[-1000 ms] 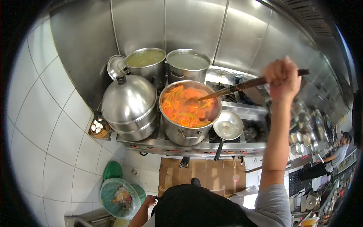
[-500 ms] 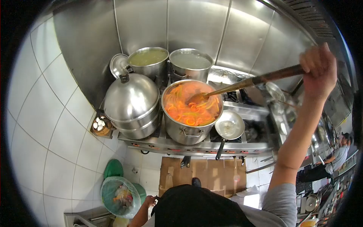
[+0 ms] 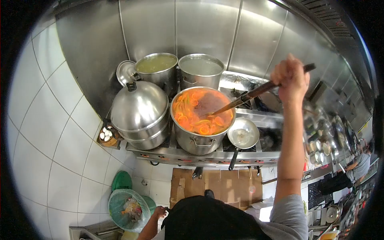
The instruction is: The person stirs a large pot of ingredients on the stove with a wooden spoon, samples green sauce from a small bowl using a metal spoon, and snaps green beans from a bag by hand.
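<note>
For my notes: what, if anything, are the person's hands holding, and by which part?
The right hand holds a long brown, wooden-looking paddle near its dark upper end. Whether the left hand holds anything cannot be told.

Stove [image 3: 262, 157] w/ ctr pot [image 3: 184, 140], 2 stockpots [image 3: 210, 81], steamer [image 3: 140, 110], pan [image 3: 250, 128]

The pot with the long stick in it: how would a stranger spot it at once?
Find the stove along the shiny metal wall. In its front row, between the domed pot and the frying pan, stands a tall open pot. Only this one holds bright orange pieces and a long stick, gripped by the right hand.
</note>
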